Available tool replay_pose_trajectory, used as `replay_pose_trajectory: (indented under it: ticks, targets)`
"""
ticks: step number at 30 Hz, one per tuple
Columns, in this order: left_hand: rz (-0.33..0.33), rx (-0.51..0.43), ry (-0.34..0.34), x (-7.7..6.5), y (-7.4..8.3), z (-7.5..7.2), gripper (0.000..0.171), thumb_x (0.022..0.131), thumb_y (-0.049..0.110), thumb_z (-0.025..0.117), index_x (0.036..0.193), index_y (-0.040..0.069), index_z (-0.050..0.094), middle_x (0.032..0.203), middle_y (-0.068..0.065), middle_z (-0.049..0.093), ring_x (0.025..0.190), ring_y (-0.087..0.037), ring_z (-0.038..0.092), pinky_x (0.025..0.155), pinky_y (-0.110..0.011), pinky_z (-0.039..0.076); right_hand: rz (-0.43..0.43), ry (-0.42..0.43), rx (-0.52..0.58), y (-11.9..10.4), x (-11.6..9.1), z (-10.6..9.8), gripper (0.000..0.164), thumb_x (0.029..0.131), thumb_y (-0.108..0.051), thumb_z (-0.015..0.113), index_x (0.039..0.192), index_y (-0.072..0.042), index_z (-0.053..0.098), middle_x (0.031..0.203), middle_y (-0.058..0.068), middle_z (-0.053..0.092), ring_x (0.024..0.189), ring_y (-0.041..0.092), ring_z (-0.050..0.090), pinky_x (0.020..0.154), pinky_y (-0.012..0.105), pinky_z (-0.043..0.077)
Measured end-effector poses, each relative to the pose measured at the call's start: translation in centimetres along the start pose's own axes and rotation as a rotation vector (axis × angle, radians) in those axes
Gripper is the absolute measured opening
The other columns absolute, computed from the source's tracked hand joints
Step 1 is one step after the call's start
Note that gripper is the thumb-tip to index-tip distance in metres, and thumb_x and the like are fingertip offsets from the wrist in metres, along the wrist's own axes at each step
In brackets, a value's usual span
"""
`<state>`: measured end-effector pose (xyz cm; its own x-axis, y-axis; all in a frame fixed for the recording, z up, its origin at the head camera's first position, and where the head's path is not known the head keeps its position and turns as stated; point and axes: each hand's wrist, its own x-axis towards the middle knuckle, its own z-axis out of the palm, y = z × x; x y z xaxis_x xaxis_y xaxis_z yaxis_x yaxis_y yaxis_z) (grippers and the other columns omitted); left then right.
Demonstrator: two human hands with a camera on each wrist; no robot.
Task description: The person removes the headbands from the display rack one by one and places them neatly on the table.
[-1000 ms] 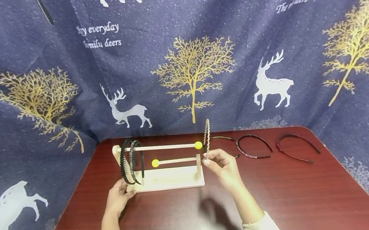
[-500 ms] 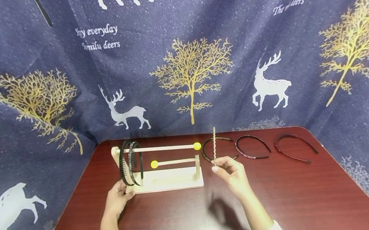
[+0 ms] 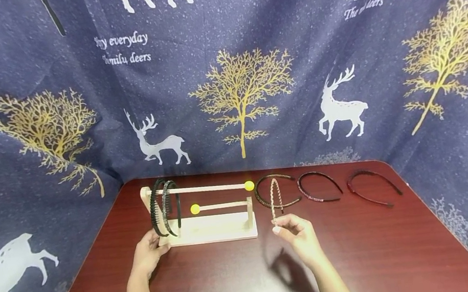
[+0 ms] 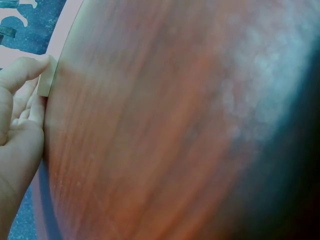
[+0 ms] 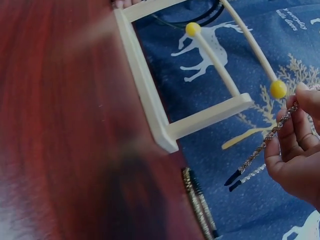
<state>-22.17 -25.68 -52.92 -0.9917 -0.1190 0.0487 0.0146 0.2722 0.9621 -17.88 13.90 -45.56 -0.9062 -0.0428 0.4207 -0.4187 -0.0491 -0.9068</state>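
Note:
My left hand [image 3: 147, 252] grips the left end of a pale wooden headband stand [image 3: 214, 228] at its base; thumb and fingers pinch the base's corner [image 4: 46, 82] in the left wrist view. My right hand [image 3: 301, 238] pinches a light, braided-looking sparkly headband [image 3: 273, 202] by one side, right of the stand and apart from it. The right wrist view shows that headband's dark tips [image 5: 233, 177] hanging free. On the stand's upper rod, at its left end, hang a black toothed headband [image 3: 154, 211] and a dark glittery headband [image 3: 165, 212].
Behind my right hand lies a gold-and-black headband [image 3: 259, 196] on the red-brown table [image 3: 215, 276]. Farther right lie a dark glittery headband [image 3: 307, 193] and a dark red headband [image 3: 357, 194]. Yellow balls [image 3: 249, 186] cap both rods. A patterned blue cloth [image 3: 219, 34] hangs behind.
My right hand has moved right and down, carrying the headband away from the upper rod's ball end; the headband has turned. My left hand stays at the stand's base.

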Motion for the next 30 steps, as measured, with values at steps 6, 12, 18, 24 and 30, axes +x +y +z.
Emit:
replay_pose_trajectory:
  ticks: [6, 12, 18, 24, 30]
  targets:
    - [0.001, 0.017, 0.006, -0.2, 0.1, 0.1, 0.057, 0.076, -0.014, 0.063, 0.129, -0.008, 0.043, 0.127, -0.031, 0.047, 0.125, -0.037, 0.038, 0.106, -0.04, 0.031, 0.021, -0.011, -0.013, 0.8, -0.9, -0.6, 0.01, 0.076, 0.013, 0.065, 0.085, 0.006, 0.064, 0.087, 0.009, 0.067, 0.08, 0.013, 0.063, 0.073, 0.024, 0.054]
    - [-0.009, 0.015, 0.008, -0.1, 0.3, 0.1, 0.056, 0.076, -0.015, 0.062, 0.128, -0.007, 0.044, 0.129, -0.03, 0.046, 0.126, -0.036, 0.036, 0.106, -0.04, 0.03, 0.06, 0.003, -0.114, 2.0, -1.6, -1.6, 0.011, 0.075, 0.016, 0.064, 0.085, 0.011, 0.063, 0.082, 0.011, 0.067, 0.075, 0.014, 0.063, 0.068, 0.021, 0.053]
    - [-0.001, 0.018, 0.017, -0.2, 0.4, 0.1, 0.055, 0.075, -0.015, 0.063, 0.127, -0.008, 0.045, 0.126, -0.03, 0.048, 0.123, -0.036, 0.039, 0.106, -0.042, 0.031, 0.159, 0.013, -0.238, 2.8, -2.2, -2.3, 0.014, 0.074, 0.013, 0.066, 0.087, 0.008, 0.065, 0.079, 0.009, 0.067, 0.072, 0.013, 0.06, 0.065, 0.021, 0.051]
    - [0.002, 0.022, 0.019, -0.1, 0.4, 0.1, 0.056, 0.075, -0.015, 0.063, 0.128, -0.008, 0.044, 0.125, -0.031, 0.048, 0.123, -0.037, 0.039, 0.106, -0.043, 0.031, 0.217, -0.078, -0.316, 3.2, -2.3, -2.8, 0.014, 0.075, 0.006, 0.07, 0.088, 0.006, 0.067, 0.079, 0.008, 0.067, 0.069, 0.017, 0.06, 0.064, 0.024, 0.051]
    - [-0.02, 0.025, 0.004, -0.1, 0.2, 0.0, 0.055, 0.076, -0.014, 0.063, 0.128, -0.008, 0.044, 0.127, -0.031, 0.047, 0.124, -0.036, 0.038, 0.107, -0.041, 0.03, 0.244, -0.225, -0.386, 4.1, -2.2, -3.0, 0.012, 0.077, 0.0, 0.07, 0.089, 0.003, 0.068, 0.078, 0.005, 0.066, 0.066, 0.012, 0.058, 0.062, 0.024, 0.051]
